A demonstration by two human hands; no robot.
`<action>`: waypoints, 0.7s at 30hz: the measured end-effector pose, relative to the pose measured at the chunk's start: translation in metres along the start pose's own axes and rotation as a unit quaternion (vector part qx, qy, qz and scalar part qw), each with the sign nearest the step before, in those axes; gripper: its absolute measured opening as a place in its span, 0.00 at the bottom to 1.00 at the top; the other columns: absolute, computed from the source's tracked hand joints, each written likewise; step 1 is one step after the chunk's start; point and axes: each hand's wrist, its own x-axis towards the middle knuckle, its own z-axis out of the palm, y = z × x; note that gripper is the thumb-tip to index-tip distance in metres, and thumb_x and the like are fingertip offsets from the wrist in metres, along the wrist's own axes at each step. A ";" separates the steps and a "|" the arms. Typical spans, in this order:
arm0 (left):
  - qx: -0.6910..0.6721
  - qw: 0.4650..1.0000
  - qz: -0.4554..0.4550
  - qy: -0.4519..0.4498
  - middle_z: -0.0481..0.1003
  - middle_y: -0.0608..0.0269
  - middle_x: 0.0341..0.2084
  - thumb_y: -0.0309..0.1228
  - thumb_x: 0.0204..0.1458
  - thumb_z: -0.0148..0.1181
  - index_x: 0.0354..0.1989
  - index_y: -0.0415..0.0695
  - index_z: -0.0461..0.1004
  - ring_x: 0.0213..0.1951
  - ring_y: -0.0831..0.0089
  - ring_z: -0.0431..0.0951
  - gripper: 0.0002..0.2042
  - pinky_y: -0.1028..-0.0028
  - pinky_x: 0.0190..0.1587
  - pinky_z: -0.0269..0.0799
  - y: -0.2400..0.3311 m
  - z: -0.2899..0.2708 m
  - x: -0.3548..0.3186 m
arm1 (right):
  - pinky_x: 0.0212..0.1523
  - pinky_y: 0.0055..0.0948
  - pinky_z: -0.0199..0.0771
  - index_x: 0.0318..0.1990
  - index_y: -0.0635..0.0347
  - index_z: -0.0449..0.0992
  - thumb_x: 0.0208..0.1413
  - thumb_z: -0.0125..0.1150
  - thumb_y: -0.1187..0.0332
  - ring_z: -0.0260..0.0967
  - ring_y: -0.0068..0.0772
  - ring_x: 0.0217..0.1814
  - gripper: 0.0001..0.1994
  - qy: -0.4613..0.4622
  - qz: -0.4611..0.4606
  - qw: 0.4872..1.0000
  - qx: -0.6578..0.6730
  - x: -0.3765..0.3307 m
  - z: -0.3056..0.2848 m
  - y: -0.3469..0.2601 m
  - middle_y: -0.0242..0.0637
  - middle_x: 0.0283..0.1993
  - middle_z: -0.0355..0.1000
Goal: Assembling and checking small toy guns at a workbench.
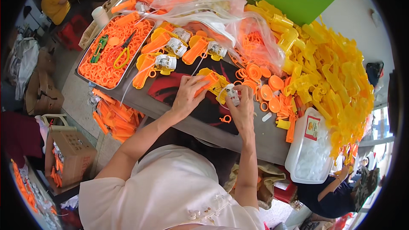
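Note:
My left hand [186, 96] is closed on an orange plastic handle piece [208, 81] that lies against a yellow plastic shell half [219, 86]. In my right hand [243, 110], between thumb and fingers, is a small white and clear mechanism block [231, 93], right beside the yellow shell's edge. A small orange ringed part [226, 119] lies on the dark red-and-black mat [170, 88] just below. Beyond my hands several similar part-built yellow and orange units, each with a white block [165, 62], stand in a group.
A metal tray [116, 86] of orange rings holds scissors [123, 54] and green cutters [99, 47]. Yellow parts [328, 68] pile high at right, past orange discs [267, 92]. A white tub [300, 162] sits at the table's right edge. Plastic bags [191, 0] cover the back.

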 end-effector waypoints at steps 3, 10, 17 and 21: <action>0.053 0.998 0.007 -0.019 0.72 0.58 0.50 0.22 0.46 0.65 0.49 0.43 0.77 0.46 0.57 0.69 0.19 0.65 0.51 0.69 0.005 0.001 0.001 | 0.47 0.35 0.73 0.52 0.61 0.68 0.51 0.67 0.70 0.69 0.41 0.48 0.20 0.017 -0.027 0.999 0.018 0.000 0.005 0.008 0.44 0.51 0.65; 0.098 0.993 0.067 0.005 0.68 0.60 0.54 0.27 0.48 0.63 0.52 0.45 0.74 0.55 0.57 0.65 0.20 0.59 0.57 0.61 0.024 -0.019 0.020 | 0.45 0.31 0.74 0.60 0.60 0.68 0.48 0.69 0.74 0.68 0.33 0.50 0.29 -0.027 0.009 0.996 0.080 0.004 -0.004 0.017 0.40 0.56 0.64; 0.123 0.928 0.282 -0.210 0.71 0.63 0.52 0.27 0.46 0.63 0.63 0.45 0.66 0.54 0.62 0.69 0.31 0.62 0.59 0.61 0.035 0.019 0.069 | 0.46 0.30 0.73 0.65 0.62 0.62 0.47 0.70 0.74 0.68 0.33 0.48 0.35 0.050 0.023 0.997 0.056 0.003 -0.004 0.005 0.41 0.56 0.64; 0.032 0.937 0.271 -0.216 0.72 0.59 0.43 0.23 0.45 0.61 0.61 0.41 0.67 0.46 0.64 0.73 0.30 0.64 0.53 0.70 0.028 0.015 0.076 | 0.53 0.34 0.73 0.66 0.63 0.58 0.47 0.71 0.76 0.69 0.40 0.54 0.38 0.062 0.016 0.992 0.112 -0.002 -0.006 0.007 0.47 0.59 0.62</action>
